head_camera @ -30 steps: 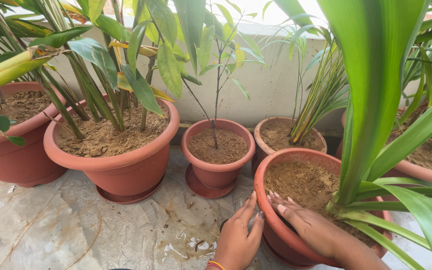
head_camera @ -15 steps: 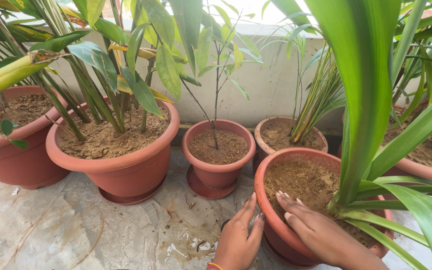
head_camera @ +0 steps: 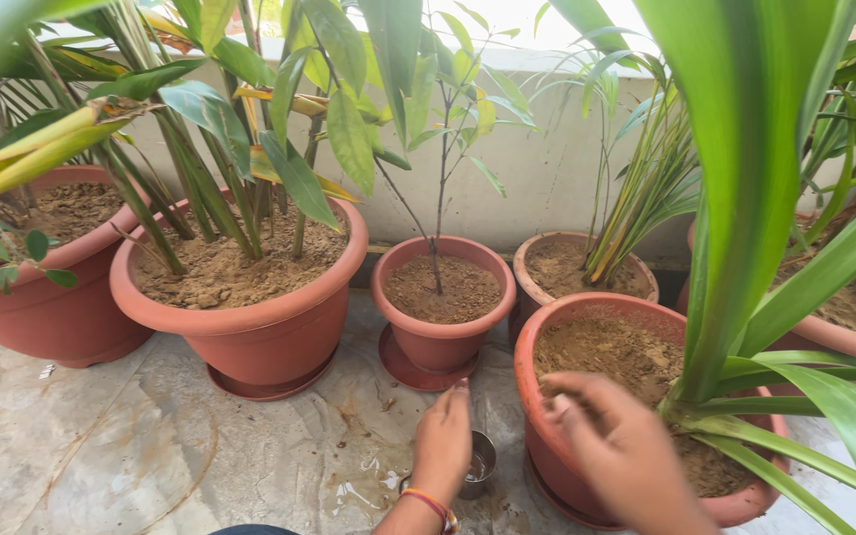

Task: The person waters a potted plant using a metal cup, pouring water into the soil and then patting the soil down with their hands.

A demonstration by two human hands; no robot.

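Where nearest to the lens, one terracotta pot (head_camera: pixel 547 396) at lower right, filled with dry brown soil (head_camera: pixel 601 352), holding a broad-leaved plant (head_camera: pixel 745 198) rooted toward its right side. Beside that pot, on the wet stone floor (head_camera: pixel 151 456), a small steel cup (head_camera: pixel 478 464), upright, contents not discernible. Behind, against the pale wall (head_camera: pixel 547 178), a row of further pots: a small pot (head_camera: pixel 443 332) on a saucer with a thin sapling (head_camera: pixel 440 159) in dark soil; a large pot (head_camera: pixel 250 317) at centre left with several stalks and crumbly soil; a far-left pot (head_camera: pixel 42 307), partly cut off; a back pot (head_camera: pixel 587 263) with narrow grass-like leaves; one more at far right, mostly hidden by foliage.

Left hand (head_camera: pixel 443 441): lowered beside the near pot, back toward the camera, fingers together and pointing forward, resting against or just over the cup; contact cannot be confirmed. Red and yellow bangle (head_camera: pixel 433 507) at the wrist. Nothing visibly held.

Right hand (head_camera: pixel 616 446): raised over the near pot's rim and soil, blurred, fingers loosely curled and slightly apart, palm down. Whether anything pinched, cannot tell owing to blur. Forearm crossing the pot's front edge from the lower right.

Near pot's position: right of the cup, in front of the back pot, touching neither visibly.
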